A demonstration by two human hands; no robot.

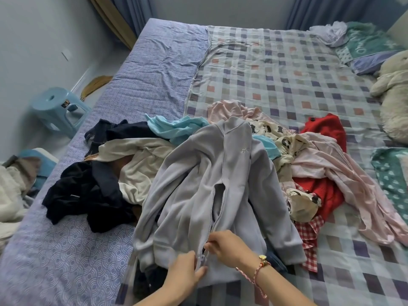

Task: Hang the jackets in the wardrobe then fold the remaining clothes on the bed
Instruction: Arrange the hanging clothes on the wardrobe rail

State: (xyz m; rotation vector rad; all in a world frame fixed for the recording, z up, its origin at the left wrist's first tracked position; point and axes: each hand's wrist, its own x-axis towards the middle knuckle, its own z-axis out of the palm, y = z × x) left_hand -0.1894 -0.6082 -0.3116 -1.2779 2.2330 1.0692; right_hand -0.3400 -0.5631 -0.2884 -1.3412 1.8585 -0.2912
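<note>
A pale lilac zip-up jacket (212, 180) lies face up on top of a heap of clothes on the bed (276, 69). Its zip is partly open in the middle. My left hand (185, 272) pinches the bottom hem beside the zip's lower end. My right hand (227, 246) pinches the zip slider just above it. Under and around the jacket lie dark navy garments (88, 191), a cream garment (141, 164), a light blue top (176, 127), pink clothes (331, 168), a red garment (324, 129) and a cartoon-print piece (280, 138).
A light blue plastic stool (57, 109) stands on the floor left of the bed. A cream plush toy (395, 93) and teal pillows (371, 43) sit at the right edge. Blue curtains (132, 9) hang behind the bed. More laundry lies at the far left (13, 186).
</note>
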